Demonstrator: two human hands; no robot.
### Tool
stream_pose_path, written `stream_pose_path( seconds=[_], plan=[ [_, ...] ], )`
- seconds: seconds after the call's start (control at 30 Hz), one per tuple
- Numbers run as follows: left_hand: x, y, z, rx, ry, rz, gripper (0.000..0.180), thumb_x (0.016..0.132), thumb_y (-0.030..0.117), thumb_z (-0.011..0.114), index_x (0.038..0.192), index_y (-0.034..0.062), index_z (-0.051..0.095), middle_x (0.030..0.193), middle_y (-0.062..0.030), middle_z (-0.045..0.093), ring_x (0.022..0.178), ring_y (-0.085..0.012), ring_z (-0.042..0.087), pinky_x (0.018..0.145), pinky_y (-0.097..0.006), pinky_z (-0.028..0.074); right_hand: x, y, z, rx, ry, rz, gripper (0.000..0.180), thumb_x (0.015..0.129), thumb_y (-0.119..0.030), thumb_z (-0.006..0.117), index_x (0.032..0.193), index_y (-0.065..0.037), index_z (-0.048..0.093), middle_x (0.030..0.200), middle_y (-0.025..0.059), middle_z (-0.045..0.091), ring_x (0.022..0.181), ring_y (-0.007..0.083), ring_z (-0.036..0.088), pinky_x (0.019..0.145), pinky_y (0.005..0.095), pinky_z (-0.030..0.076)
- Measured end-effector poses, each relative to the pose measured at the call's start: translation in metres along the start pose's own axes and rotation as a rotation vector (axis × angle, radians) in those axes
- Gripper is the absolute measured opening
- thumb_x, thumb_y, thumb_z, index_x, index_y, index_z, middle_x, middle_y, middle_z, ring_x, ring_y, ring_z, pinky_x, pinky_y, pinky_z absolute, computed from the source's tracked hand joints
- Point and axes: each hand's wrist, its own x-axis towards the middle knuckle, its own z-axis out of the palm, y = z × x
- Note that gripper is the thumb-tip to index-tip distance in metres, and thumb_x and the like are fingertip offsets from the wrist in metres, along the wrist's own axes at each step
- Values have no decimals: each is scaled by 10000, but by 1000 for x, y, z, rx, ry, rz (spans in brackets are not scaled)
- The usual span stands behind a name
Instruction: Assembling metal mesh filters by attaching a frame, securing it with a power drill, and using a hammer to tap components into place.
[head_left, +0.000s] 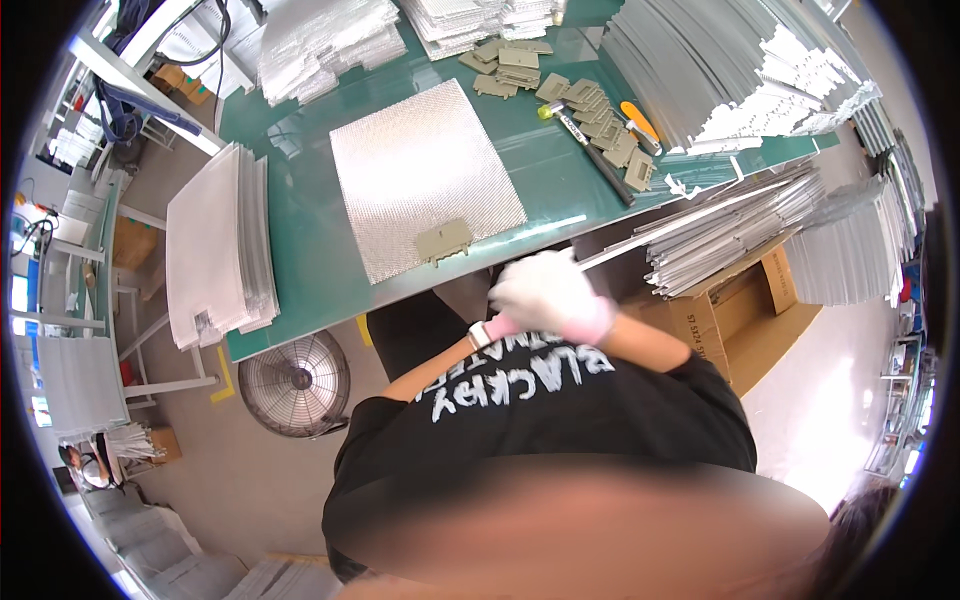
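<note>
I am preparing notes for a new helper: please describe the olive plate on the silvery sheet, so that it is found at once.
On the green table, find the big silvery sheet. The olive plate lies at its near edge. It lies alone there, while the similar plates lie in groups farther away.

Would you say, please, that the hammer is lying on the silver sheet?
No, the hammer lies right of the silver sheet, with green tabletop between them.
</note>
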Motion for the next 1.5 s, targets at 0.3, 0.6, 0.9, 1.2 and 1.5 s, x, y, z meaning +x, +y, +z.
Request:
stream_pose_path(
  seconds=[0.3, 0.6, 0.9, 1.2, 1.5],
  plan=[
    [-25, -249, -211, -2197, 117, 484, 480, 1050, 421, 382, 1314, 38, 500, 1069, -122, 628, 992, -277, 615, 925, -438, 495, -85, 89, 123, 2322, 832, 350, 580, 960, -481, 494, 1215, 38, 533, 1170, 144, 612, 1044, 292, 608, 931, 423, 491],
    [-47, -331, -214, -1611, 110, 372, 776, 1026, 610, 163, 841, -7, 596, 430, 22, 362, 335, -97, 342, 332, -242, 280, -144, 154, -50, 1744, 1629, 147, 248, 987, -339, 526, 935, -97, 543, 833, 45, 528, 745, 175, 484, 751, 356, 442],
    [-57, -264, -176, -1496, 282, 448, 536, 1090, 401, 247, 1100, -38, 553, 594, -24, 494, 501, -123, 482, 506, -243, 427, 71, 124, -13, 2124, 794, 82, 216, 975, -255, 583, 1004, -41, 572, 871, 84, 571, 840, 214, 572, 745, 375, 493],
    [-66, -165, -137, -2236, -917, -117, 448, 1030, 340, 503, 1307, -11, 471, 1289, -167, 558, 1220, -284, 540, 1054, -433, 433, 40, 123, 79, 1640, 285, 434, 267, 1032, -243, 491, 1140, -9, 562, 901, 38, 604, 804, 139, 601, 764, 289, 531],
    [35, -111, -176, -2639, -709, 259, 398, 1046, 294, 452, 1326, 12, 459, 1354, -162, 518, 1261, -305, 487, 1063, -451, 404, -8, 65, 97, 1737, 530, 326, 583, 1030, -93, 393, 1570, -128, 177, 841, 31, 521, 521, 63, 380, 502, 211, 404]
  ],
)
